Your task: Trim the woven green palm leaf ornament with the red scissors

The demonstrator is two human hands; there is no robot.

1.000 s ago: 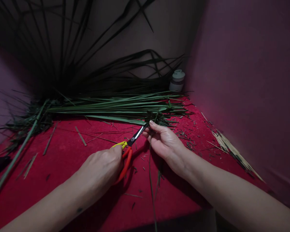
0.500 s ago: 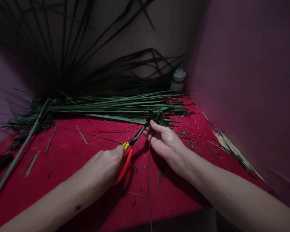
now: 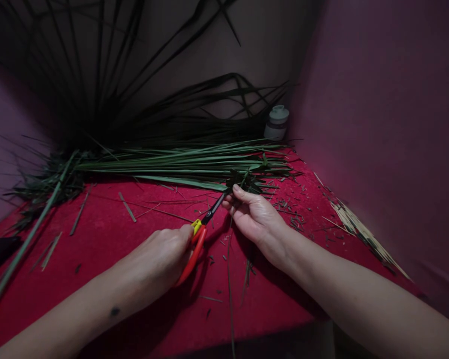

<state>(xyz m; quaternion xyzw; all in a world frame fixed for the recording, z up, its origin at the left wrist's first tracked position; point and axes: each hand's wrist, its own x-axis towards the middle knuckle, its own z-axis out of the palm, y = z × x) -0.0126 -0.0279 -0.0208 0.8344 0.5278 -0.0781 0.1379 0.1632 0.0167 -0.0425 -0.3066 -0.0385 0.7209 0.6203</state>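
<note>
My left hand [image 3: 168, 254] is wrapped round the orange and yellow handles of a pair of scissors [image 3: 199, 239]. Their dark blades point up and right, the tips reaching the fingertips of my right hand [image 3: 252, 212]. Between its thumb and fingers, my right hand pinches a dark green woven leaf piece [image 3: 243, 180], whose folded points stick out above the thumb. A long thin strand [image 3: 230, 284] hangs from under that hand toward the table's front edge. My fingers partly hide the leaf piece and the blade tips.
A bundle of long green leaf strips [image 3: 172, 164] lies across the back of the red-covered table [image 3: 127, 279]. Behind it stands a white-lidded jar [image 3: 277, 122]. Pale thin sticks [image 3: 362, 232] lie at right by the wall. Small leaf scraps [image 3: 292, 212] are scattered around, and a long stalk [image 3: 30, 244] crosses the left side.
The scissor handles are spread slightly wider than before, and my left hand has shifted a little. My right hand keeps its pinch in nearly the same place.
</note>
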